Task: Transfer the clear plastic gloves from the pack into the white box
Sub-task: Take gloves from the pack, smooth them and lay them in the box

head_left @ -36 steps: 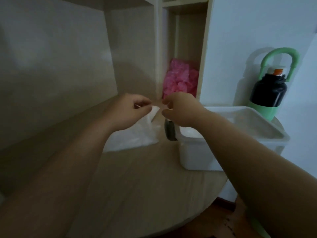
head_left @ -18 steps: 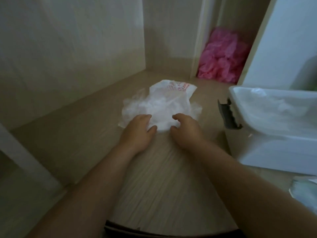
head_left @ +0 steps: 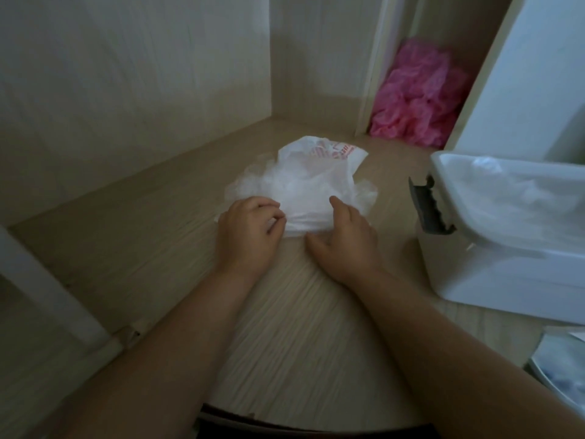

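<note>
On table (head_left: pixel 142 242): pack (head_left: pixel 319 175) spilling clear plastic gloves (head_left: pixel 245 185), left of white box (head_left: pixel 474 267), apart from it. left hand (head_left: pixel 250 232) pinches pack's near edge, fingers curled. right hand (head_left: pixel 346 242) rests flat on same edge, fingers loose. Hands close, not touching.

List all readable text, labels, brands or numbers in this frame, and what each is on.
On the pack: red print near its far end, too blurred to read.
On the white box: no text visible.
On the pink bundle: no text visible.
Nothing else shows legible writing.
</note>
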`<state>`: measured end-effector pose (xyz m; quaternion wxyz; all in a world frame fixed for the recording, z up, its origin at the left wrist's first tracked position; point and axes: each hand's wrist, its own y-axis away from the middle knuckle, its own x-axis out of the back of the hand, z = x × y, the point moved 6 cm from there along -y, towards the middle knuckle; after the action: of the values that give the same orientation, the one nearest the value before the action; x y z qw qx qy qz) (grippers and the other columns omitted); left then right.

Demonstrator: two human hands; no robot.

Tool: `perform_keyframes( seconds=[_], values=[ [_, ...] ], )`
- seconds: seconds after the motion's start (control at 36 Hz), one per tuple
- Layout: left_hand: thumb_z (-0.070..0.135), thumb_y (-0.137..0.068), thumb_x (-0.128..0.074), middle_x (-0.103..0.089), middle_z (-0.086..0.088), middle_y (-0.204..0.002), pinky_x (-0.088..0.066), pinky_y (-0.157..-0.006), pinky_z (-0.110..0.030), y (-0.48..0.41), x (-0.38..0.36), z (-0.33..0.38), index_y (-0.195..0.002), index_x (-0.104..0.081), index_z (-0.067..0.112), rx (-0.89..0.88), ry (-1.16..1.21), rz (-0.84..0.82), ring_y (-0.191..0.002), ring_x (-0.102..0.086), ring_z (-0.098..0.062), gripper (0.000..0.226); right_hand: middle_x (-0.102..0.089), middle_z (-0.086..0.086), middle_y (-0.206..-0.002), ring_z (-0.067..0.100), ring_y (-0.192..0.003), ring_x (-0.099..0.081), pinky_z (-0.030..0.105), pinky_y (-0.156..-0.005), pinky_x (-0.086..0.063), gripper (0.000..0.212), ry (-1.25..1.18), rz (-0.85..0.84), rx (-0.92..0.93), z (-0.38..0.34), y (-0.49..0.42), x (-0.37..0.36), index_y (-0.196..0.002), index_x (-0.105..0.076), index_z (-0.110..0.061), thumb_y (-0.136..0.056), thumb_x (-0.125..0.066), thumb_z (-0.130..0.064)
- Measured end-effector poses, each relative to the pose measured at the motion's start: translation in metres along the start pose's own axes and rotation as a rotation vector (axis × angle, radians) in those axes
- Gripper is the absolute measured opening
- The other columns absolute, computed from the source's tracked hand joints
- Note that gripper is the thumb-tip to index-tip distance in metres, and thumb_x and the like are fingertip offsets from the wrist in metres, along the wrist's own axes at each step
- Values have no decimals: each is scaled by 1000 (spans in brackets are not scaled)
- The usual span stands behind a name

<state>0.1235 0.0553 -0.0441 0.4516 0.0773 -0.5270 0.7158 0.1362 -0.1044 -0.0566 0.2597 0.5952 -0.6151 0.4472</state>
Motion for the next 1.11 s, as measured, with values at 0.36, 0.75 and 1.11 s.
perform_keyframes(
  seconds=[0.36, 0.75, 1.11],
  values=[
    [20, -90, -61, -57, 11, -74, -41, -56, -15, -24, 39, -10, -76, -55, 26, 625, 658, 283, -63, -50, 0, 16, -52, 4, -131, 28, -118, -52, 42, -96, -43, 100, -134, 14, -38, -1, -3, 0, -145, -15, -19, -68, -67, -55],
    [22, -85, -69, -66, 13, -71, -45, -60, -14, -13, 29, 8, -70, -68, 24, 676, 693, 99, -65, -58, -2, 15, -48, -12, -63, 3, -60, -45, 19, -58, -35, 31, -623, 95, 14, -27, 4, 31, -64, -45, -28, -92, -55, -20],
    [27, -89, -60, -52, 8, -66, -37, -55, -22, -18, 64, -12, -66, -50, 21, 720, 537, 452, -60, -47, -7, 26, -47, 13, -132, 31, -116, -50, 36, -92, -45, 51, -332, -93, -274, -8, 4, 29, -137, -37, -10, -90, -53, -19]
  ],
)
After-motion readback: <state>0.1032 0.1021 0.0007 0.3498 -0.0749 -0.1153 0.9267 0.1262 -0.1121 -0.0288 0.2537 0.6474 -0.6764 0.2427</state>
